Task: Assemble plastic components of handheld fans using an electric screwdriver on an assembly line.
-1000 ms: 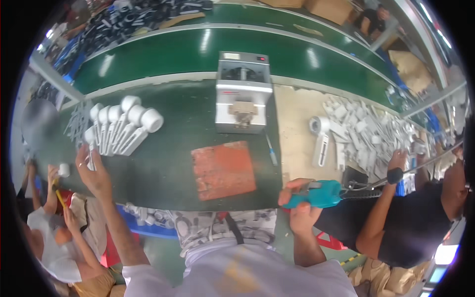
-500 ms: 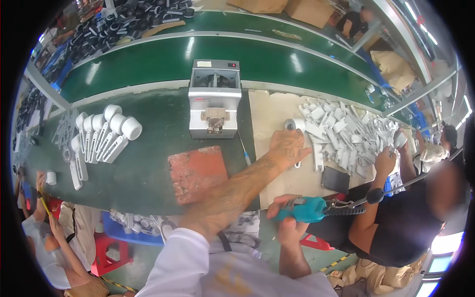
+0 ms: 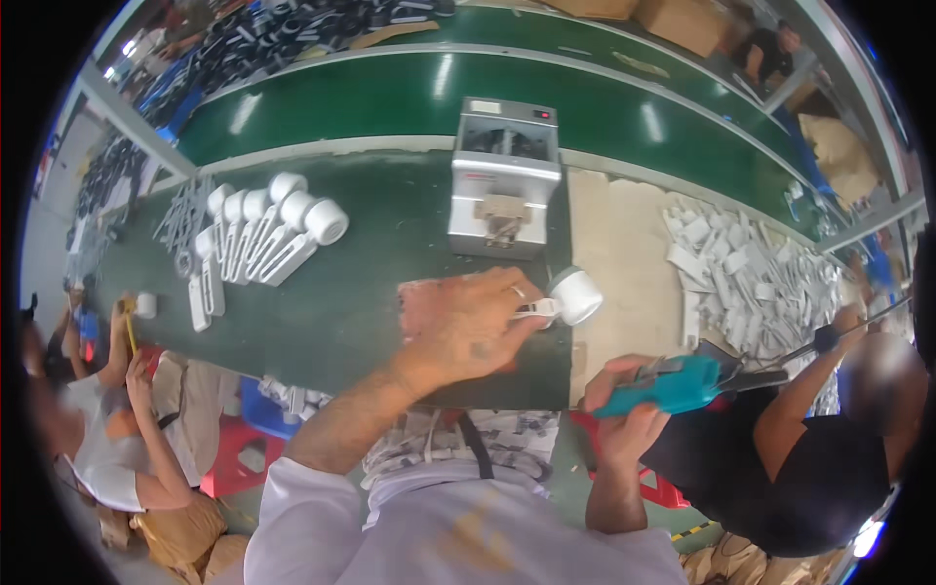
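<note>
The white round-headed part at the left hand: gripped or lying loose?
Gripped: the left hand closes around the handle of the white round-headed part, whose round head sticks out to the right.

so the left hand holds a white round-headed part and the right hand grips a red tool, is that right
Not red: the head view shows the right hand gripping a teal tool. The left hand does hold a white round-headed part.

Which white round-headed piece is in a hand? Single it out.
The white piece just below the silver machine, gripped by the left hand. Being held sets it apart: the fanned white pieces lie on the green bench.
</note>
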Action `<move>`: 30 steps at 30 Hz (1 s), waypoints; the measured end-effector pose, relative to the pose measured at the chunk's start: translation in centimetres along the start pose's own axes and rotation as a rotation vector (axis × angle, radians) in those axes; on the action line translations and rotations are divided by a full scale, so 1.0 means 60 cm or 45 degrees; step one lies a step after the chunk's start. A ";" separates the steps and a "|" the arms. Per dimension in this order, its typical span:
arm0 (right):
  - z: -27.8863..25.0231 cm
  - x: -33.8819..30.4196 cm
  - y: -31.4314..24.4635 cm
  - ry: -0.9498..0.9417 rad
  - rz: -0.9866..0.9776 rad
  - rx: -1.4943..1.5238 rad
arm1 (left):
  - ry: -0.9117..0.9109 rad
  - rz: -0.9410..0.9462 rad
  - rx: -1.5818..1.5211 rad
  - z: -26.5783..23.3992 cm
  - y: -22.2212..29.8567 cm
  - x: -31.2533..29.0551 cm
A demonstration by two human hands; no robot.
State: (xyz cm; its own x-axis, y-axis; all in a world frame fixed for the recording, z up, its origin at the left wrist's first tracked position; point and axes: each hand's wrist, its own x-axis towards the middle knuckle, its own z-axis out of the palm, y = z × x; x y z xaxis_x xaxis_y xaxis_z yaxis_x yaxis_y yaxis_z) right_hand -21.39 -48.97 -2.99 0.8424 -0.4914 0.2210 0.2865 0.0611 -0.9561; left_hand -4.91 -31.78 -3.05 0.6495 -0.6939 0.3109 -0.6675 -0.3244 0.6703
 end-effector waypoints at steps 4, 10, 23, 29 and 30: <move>0.074 0.088 0.003 -0.084 -0.090 0.178 | -0.018 -0.106 -0.020 -0.039 -0.065 -0.038; 0.222 0.239 0.017 -0.174 -0.371 0.128 | 0.050 0.100 0.107 -0.042 -0.082 -0.043; 0.253 0.279 0.099 -0.265 -0.418 0.015 | 0.153 0.117 0.162 -0.023 -0.094 -0.046; 0.238 0.231 0.058 -0.238 -0.219 0.016 | 0.183 0.109 0.122 -0.025 -0.098 -0.052; 0.223 0.224 0.052 -0.235 -0.238 0.024 | 0.188 0.101 0.120 -0.024 -0.098 -0.051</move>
State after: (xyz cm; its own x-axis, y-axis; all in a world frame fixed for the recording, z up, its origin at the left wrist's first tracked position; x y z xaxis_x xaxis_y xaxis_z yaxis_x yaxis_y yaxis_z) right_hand -3.05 -43.78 -0.45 0.8423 -0.3291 0.4268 0.4523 0.0010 -0.8919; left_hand -2.46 -26.85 -6.97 0.6352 -0.6200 0.4605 -0.7453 -0.3358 0.5760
